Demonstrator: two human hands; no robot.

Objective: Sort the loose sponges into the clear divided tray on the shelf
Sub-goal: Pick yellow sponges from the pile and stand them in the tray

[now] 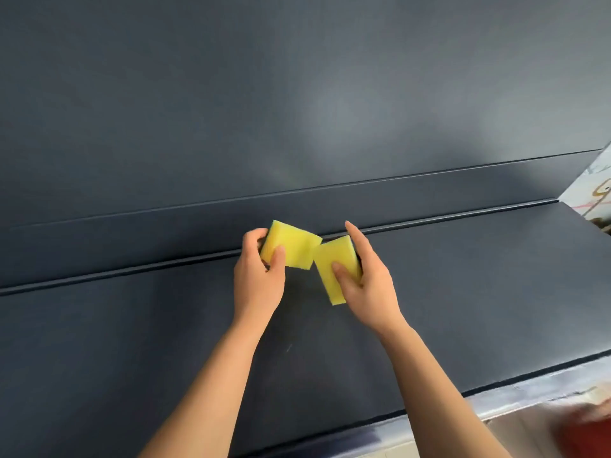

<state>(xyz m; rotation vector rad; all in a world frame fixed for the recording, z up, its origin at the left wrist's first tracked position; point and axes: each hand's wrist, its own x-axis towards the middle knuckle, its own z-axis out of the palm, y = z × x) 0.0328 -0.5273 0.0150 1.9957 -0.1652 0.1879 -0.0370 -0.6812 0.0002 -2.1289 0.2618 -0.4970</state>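
Two yellow sponges are held above a dark blue-grey surface (132, 342) near the middle of the view. My left hand (259, 279) grips the left sponge (294, 244), thumb on its front face and fingers curled round its left end. My right hand (367, 279) holds the right sponge (330, 269), thumb pressed on its front, index finger pointing up past its far edge. The sponges' near corners almost touch. No clear divided tray is in view.
A dark panel (297, 94) rises behind the surface, with a raised step (165, 239) and a groove running across. A patterned object (591, 193) sits at the right edge. A pale floor strip and a blurred red thing (585, 428) lie at the lower right.
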